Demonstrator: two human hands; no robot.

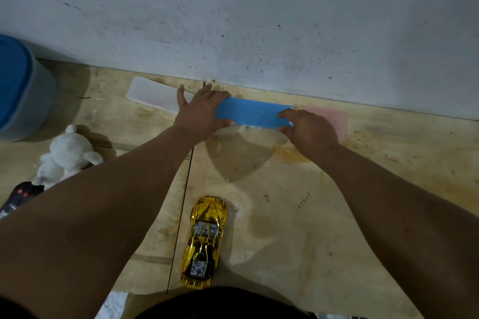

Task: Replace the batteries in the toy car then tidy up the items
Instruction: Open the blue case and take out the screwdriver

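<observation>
Toy car [203, 241], gold and shiny, sits on the wooden floor [337, 202] close to you, between your forearms and untouched. Your left hand [199, 111] lies on one end of the blue box [252, 115], fingers [217, 93] straight and spread, thumb out. Your right hand [305, 128] grips the other end with curled fingers. A translucent lid [153, 96] lies just beside the left hand, by the wall.
</observation>
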